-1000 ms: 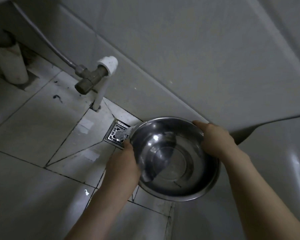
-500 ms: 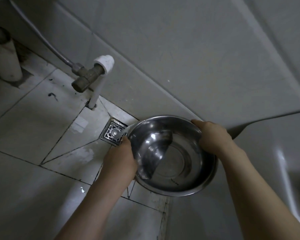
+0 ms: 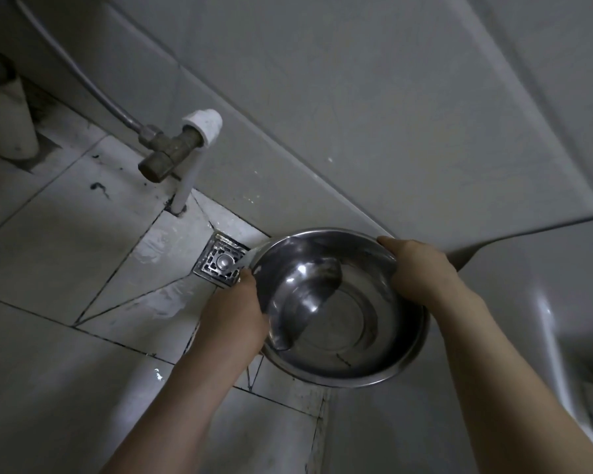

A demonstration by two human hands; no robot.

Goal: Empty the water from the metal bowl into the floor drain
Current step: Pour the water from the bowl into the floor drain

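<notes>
Metal bowl (image 3: pixel 343 313): held between our hands, tipped toward the floor drain (image 3: pixel 221 265) just beyond our left hand (image 3: pixel 235 313). Left hand clamps the near-left rim; right hand (image 3: pixel 416 271) clamps the far-right rim. Water (image 3: pixel 250 256) spills over the lip onto the drain.

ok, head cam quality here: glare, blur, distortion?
Head view: dim, flat light; bright glare spots inside the metal bowl; wide-angle bending of wall lines and forearms; floor drain sharp; left hand and right hand unblurred.
</notes>
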